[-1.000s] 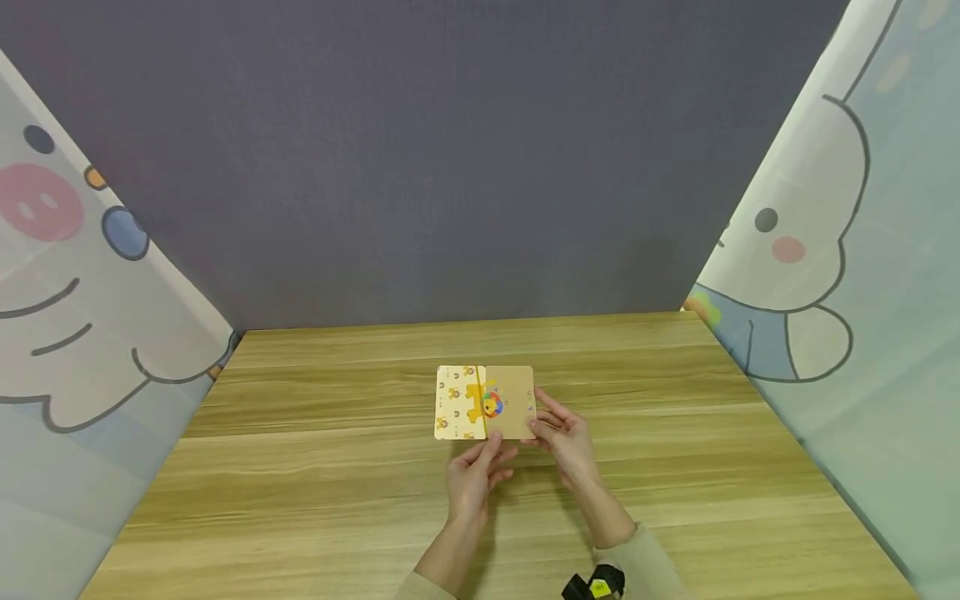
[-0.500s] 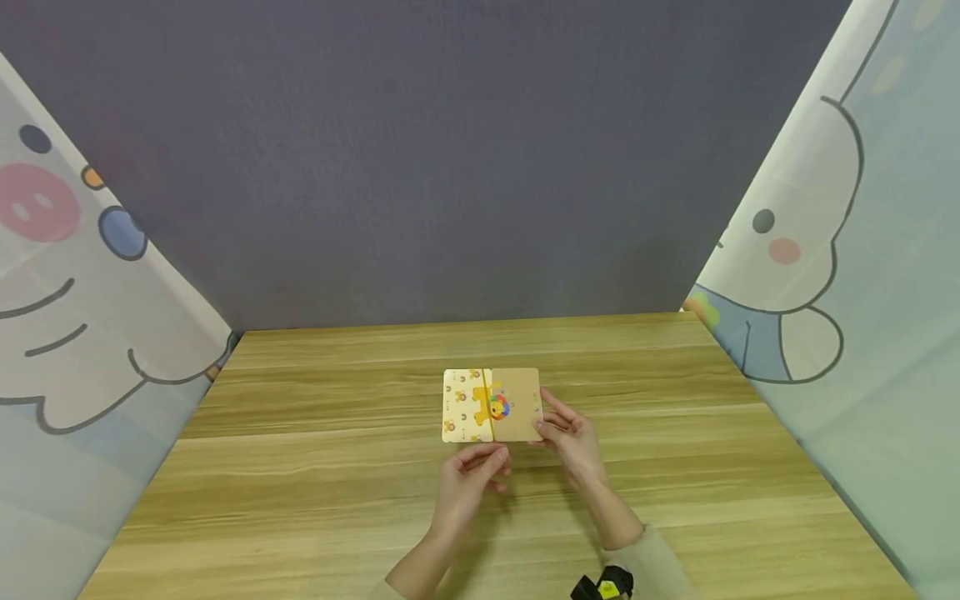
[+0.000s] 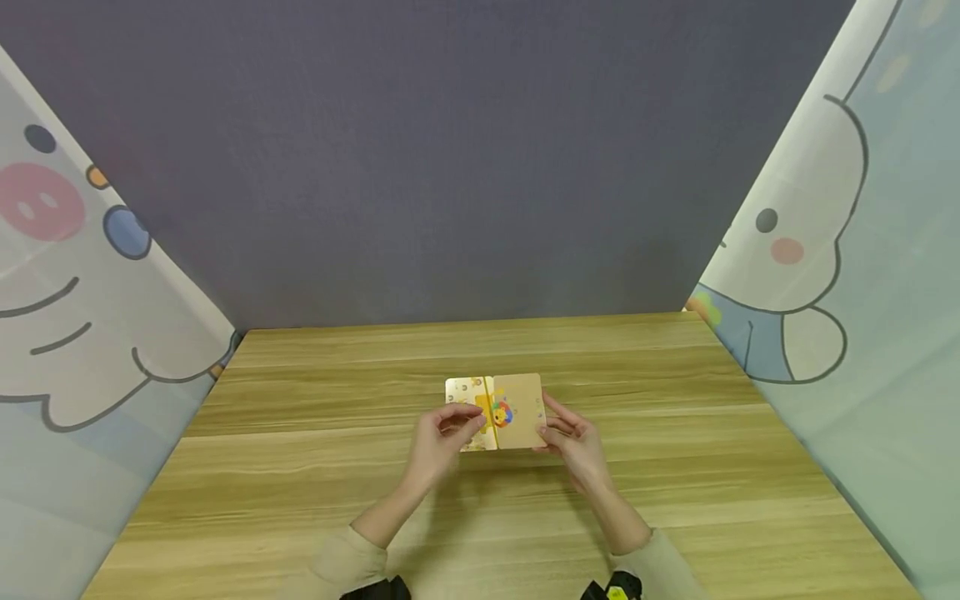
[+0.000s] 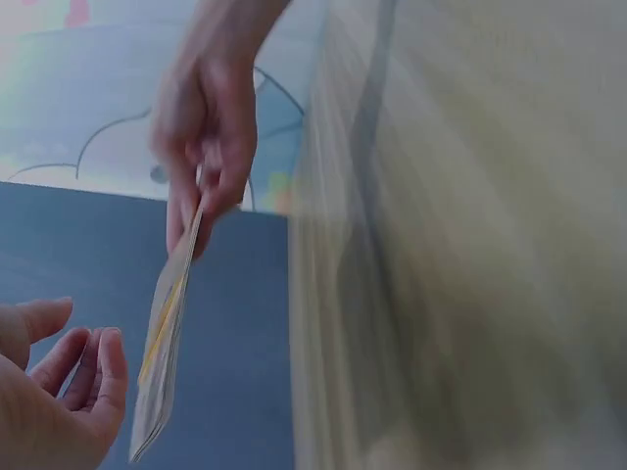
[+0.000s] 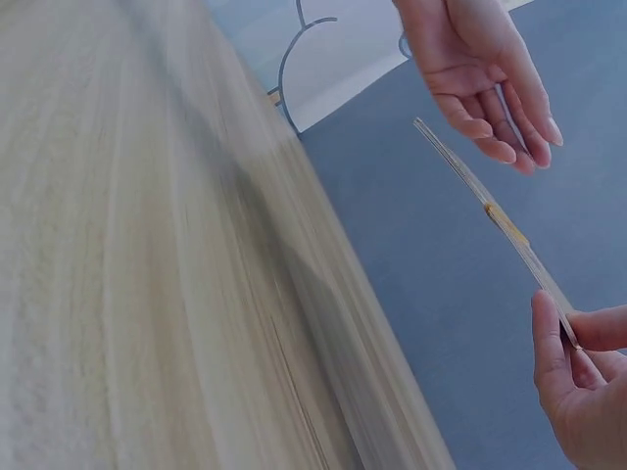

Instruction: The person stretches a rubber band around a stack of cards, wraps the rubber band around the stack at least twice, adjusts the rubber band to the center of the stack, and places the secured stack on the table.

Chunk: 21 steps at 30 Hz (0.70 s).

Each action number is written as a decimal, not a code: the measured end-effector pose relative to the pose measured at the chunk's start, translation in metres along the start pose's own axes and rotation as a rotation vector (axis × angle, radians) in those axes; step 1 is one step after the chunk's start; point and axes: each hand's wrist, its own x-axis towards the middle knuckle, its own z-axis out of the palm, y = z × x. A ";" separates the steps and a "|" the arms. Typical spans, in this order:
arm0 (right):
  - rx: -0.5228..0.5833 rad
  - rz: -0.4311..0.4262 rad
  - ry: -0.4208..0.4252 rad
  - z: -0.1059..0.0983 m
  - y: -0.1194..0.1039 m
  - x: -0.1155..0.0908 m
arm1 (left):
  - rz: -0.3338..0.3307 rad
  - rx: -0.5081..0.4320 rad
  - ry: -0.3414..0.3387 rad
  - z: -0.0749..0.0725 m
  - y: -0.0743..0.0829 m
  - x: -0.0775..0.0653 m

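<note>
A small notebook (image 3: 521,408) is held up over the table, its cover part cream with little bears and part plain brown, with a lion in between. Around it runs a yellow elastic band (image 5: 506,223). My right hand (image 3: 585,454) pinches the notebook's right edge, thumb on the cover and fingers behind. In front of the cover hovers my left hand (image 3: 435,446), hiding part of the cream side and the lion's body. The left wrist view shows a gap between the left fingertips (image 4: 110,338) and the notebook, with the thumb apart from the fingers.
A wood-grain table (image 3: 300,467) lies beneath both hands. Behind it rises a dark grey panel (image 3: 465,167). Pale curtains with cartoon animals hang at the left (image 3: 97,333) and right (image 3: 900,350).
My left hand has let go of the notebook's lower edge, dropped back, then risen in front of the cover. The notebook has shifted slightly right and nearer, still in my right hand.
</note>
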 end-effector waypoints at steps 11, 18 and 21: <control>0.006 0.005 -0.029 -0.004 0.002 -0.003 | 0.222 0.268 -0.053 -0.022 0.004 0.041; 0.001 0.034 -0.043 -0.006 0.000 -0.006 | 0.296 0.443 -0.082 -0.027 0.004 0.060; 0.004 0.043 -0.030 -0.005 0.001 -0.007 | 0.298 0.499 -0.125 -0.028 0.001 0.065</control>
